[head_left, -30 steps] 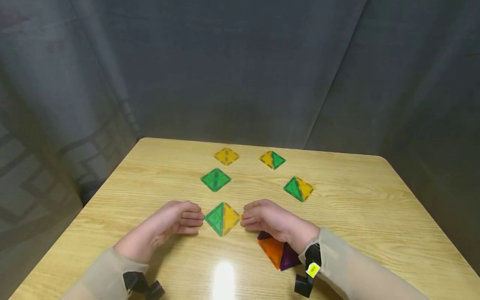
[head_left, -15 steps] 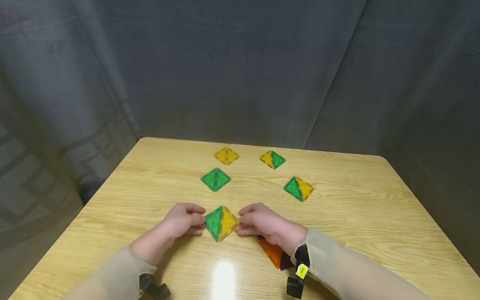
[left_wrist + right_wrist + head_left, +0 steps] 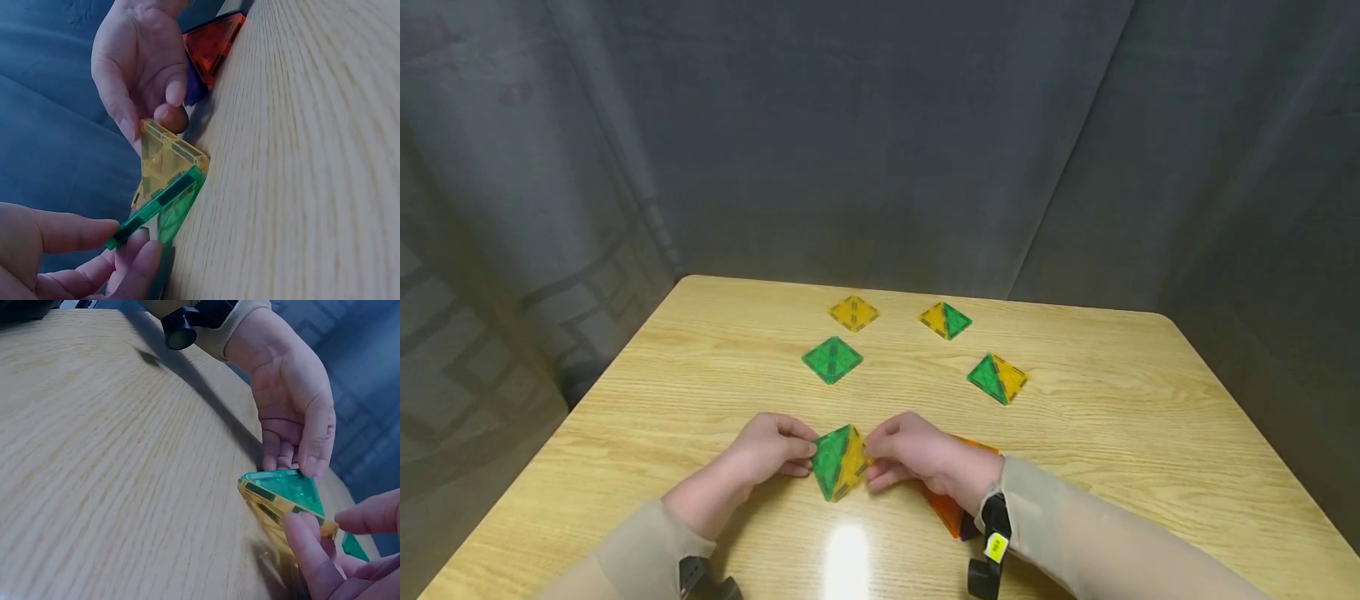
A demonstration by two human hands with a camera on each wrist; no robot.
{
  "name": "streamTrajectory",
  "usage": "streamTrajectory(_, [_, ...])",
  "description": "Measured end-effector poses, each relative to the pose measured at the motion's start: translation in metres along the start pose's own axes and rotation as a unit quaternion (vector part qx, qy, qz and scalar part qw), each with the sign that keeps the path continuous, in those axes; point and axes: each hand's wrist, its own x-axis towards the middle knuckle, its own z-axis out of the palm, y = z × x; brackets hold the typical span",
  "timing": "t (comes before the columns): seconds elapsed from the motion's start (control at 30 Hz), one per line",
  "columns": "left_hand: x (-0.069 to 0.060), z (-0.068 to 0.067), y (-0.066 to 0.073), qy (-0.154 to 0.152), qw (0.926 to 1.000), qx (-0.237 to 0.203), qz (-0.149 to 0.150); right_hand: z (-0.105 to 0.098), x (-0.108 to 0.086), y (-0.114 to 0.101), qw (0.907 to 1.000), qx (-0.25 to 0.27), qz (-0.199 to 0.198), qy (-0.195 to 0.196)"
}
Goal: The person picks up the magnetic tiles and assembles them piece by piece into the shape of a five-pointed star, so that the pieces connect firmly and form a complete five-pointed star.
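Note:
A translucent green triangular magnetic tile (image 3: 830, 461) and a yellow triangular magnetic tile (image 3: 853, 463) meet along one long edge, folded at an angle in front of me. My left hand (image 3: 771, 450) pinches the green tile's outer corner between thumb and fingers. On the other side, my right hand (image 3: 917, 454) pinches the yellow tile's outer corner. In the left wrist view the yellow tile (image 3: 169, 159) stands raised at its outer corner, and the green tile (image 3: 159, 203) slopes up too. Their joined edge stays low, close to the tabletop.
Beyond my hands on the wooden table (image 3: 737, 333) lie flat tile pairs: a green pair (image 3: 832, 360), a yellow pair (image 3: 853, 313), and two green-and-yellow pairs (image 3: 945, 320). Orange and purple tiles (image 3: 942, 508) lie partly under my right forearm. A dark curtain (image 3: 865, 150) hangs behind.
Both hands have gone from touching the flat pair's corners to pinching them. The pair has moved slightly towards me, its outer corners lifted so that it folds along the joint.

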Motion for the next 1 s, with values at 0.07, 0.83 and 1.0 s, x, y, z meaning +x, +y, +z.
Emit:
streamTrajectory(0.07, [-0.001, 0.001, 0.001, 0.002, 1.0, -0.002, -0.003, -0.001, -0.002, 0.0, 0.9999, -0.006, 0.004, -0.01])
streamTrajectory(0.83, [0.001, 0.037, 0.053, -0.055, 0.988, -0.107, 0.097, -0.06, -0.076, -0.031, 0.9859, -0.023, -0.148, 0.075])
streamTrajectory(1.0, [0.011, 0.053, 0.062, -0.087, 0.9801, -0.153, 0.092, -0.071, -0.09, -0.032, 0.9752, -0.046, -0.18, 0.12])
